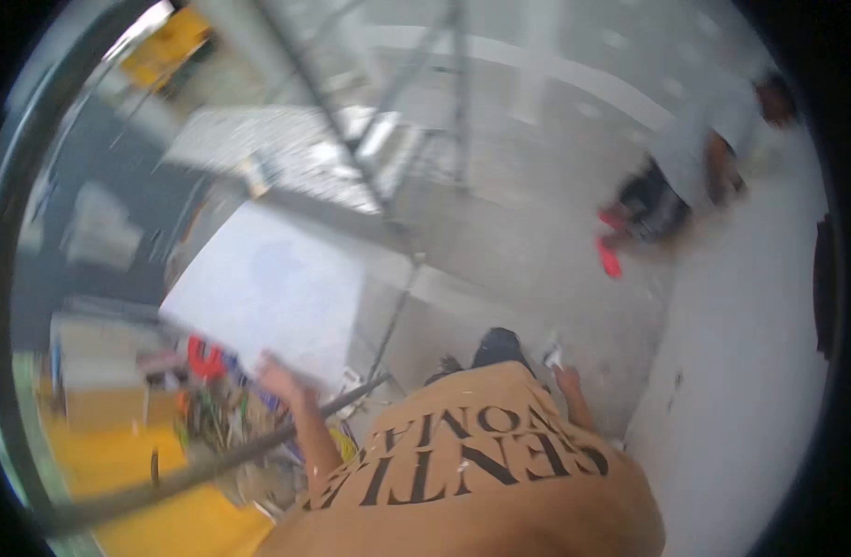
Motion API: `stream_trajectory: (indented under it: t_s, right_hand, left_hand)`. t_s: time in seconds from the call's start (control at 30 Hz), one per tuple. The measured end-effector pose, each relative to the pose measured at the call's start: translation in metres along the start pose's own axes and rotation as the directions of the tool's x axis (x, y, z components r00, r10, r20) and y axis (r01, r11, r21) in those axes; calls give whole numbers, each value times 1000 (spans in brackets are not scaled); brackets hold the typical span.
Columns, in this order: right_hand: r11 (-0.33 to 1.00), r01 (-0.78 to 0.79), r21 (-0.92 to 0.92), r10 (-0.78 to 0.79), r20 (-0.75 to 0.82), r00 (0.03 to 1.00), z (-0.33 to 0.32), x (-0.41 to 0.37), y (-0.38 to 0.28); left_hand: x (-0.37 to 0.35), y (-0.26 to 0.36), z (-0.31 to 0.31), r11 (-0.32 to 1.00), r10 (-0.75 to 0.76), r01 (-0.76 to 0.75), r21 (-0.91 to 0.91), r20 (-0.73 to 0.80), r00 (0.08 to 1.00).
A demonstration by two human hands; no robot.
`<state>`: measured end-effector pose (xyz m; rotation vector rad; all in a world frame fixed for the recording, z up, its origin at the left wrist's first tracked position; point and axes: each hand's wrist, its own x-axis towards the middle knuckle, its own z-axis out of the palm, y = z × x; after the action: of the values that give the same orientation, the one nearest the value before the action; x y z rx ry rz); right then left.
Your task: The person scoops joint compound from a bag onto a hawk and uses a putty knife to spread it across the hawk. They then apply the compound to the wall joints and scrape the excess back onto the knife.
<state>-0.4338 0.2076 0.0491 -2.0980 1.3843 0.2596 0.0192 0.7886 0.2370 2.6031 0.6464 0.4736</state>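
My left hand (281, 381) reaches out past a metal rail (212, 452), its blurred fingers stretched out beside the lower edge of a large white sheet (267, 278). Nothing shows in that hand. Low at my right side, my right hand (568, 379) is closed around what looks like a putty knife (553, 356), its pale blade pointing away from me. Motion blur smears the tool's details. My tan shirt with dark lettering fills the bottom of the view.
A person (690, 172) crouches by the wall (741, 353) at right. Scaffold tubes (460, 93) rise ahead. A rough pale board (295, 153) lies beyond the sheet. Mixed clutter (230, 432) and a yellow surface (100, 455) are at lower left.
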Motion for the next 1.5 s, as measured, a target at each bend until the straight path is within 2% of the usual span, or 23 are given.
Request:
stream_trajectory:
  t_s: [0.03, 0.07, 0.1, 0.13, 0.17, 0.2, 0.3, 0.37, 0.43, 0.53, 0.6, 0.7, 0.73, 0.8, 0.93, 1.0, 1.03, 1.1, 1.23, 1.3, 1.37, 1.43, 1.5]
  right_hand:
    - [992, 1, 128, -13, 91, 996, -5, 2, -14]
    - [991, 34, 128, -54, 153, 987, -23, 2, -40]
    - [990, 46, 133, -73, 205, 976, -40, -6, -74]
    - [989, 67, 129, -94, 220, 971, -39, -3, -93]
    - [966, 236, 102, -245, 90, 965, -42, -4, -104]
    - [915, 399, 56, -397, -43, 917, -44, 0, -120]
    - [814, 554, 175, -564, 4, 826, -100, -17, -224]
    - [798, 552, 242, -587, 104, 803, -118, -16, -274]
    - [787, 538, 304, -605, 206, 769, -133, -22, -314]
    - [704, 616, 353, -705, 247, 665, -142, -26, -375]
    - [570, 736, 366, -820, 192, 540, -144, -25, -403]
    - [511, 783, 354, -856, 289, 427, -143, -22, -437]
    - [522, 776, 354, -846, 326, 421, -146, -34, -445]
    - [376, 853, 361, -926, 167, 338, -157, -46, -468]
    - [368, 811, 455, -927, 243, 284, -142, -31, -491]
    - [525, 679, 513, -844, 419, 336, -138, -27, -497]
    - [528, 682, 507, -837, 444, 318, -133, -25, -495]
    - [521, 685, 509, -851, 377, 366, -122, -39, -503]
    - [612, 662, 433, -783, 451, 428, -111, -31, -506]
    - [600, 681, 421, -792, 436, 428, -107, -32, -509]
    - [590, 700, 402, -799, 416, 434, -104, -50, -525]
    - [734, 577, 358, -671, 511, 537, -102, -63, -546]
    - [769, 571, 288, -625, 527, 576, -85, -68, -573]
  left_hand:
    - [-34, 116, -97, 900, -167, 207, -382, 136, 976]
    - [-39, 145, -115, 740, -244, 284, -610, 151, 958]
    - [-33, 145, -114, 740, -276, 289, -607, 118, 954]
    - [-28, 144, -108, 616, -264, 278, -738, 139, 954]
    - [-24, 146, -110, 473, -238, 260, -842, 163, 958]
    - [-17, 153, -111, 472, -247, 254, -844, 150, 957]
    - [3, 166, -111, 525, -323, 262, -809, 96, 942]
    - [21, 160, -106, 460, -146, 106, -882, 42, 988]
    - [27, 176, -120, 484, -250, 154, -861, 32, 968]
    - [47, 189, -134, 383, -249, 78, -921, -21, 968]
    - [61, 187, -140, 291, -244, 39, -956, -35, 969]
    - [76, 194, -153, 257, -241, -40, -966, -105, 965]
    - [72, 204, -171, 284, -275, -29, -958, -110, 955]
    - [79, 216, -181, 308, -296, -62, -949, -157, 942]
    - [91, 234, -178, 366, -379, -84, -927, -230, 896]
    - [93, 232, -166, 392, -420, -67, -918, -243, 874]
    - [98, 225, -157, 408, -430, -128, -904, -314, 846]
    - [114, 212, -161, 427, -436, -193, -883, -388, 812]
    - [132, 213, -128, 315, -420, -190, -930, -316, 851]
    - [160, 203, -105, 320, -351, -309, -895, -415, 839]
    - [190, 200, -97, 353, -402, -276, -894, -411, 818]
    - [212, 190, -88, 382, -455, -231, -895, -400, 795]
    - [242, 175, -75, 325, -476, -145, -934, -295, 829]
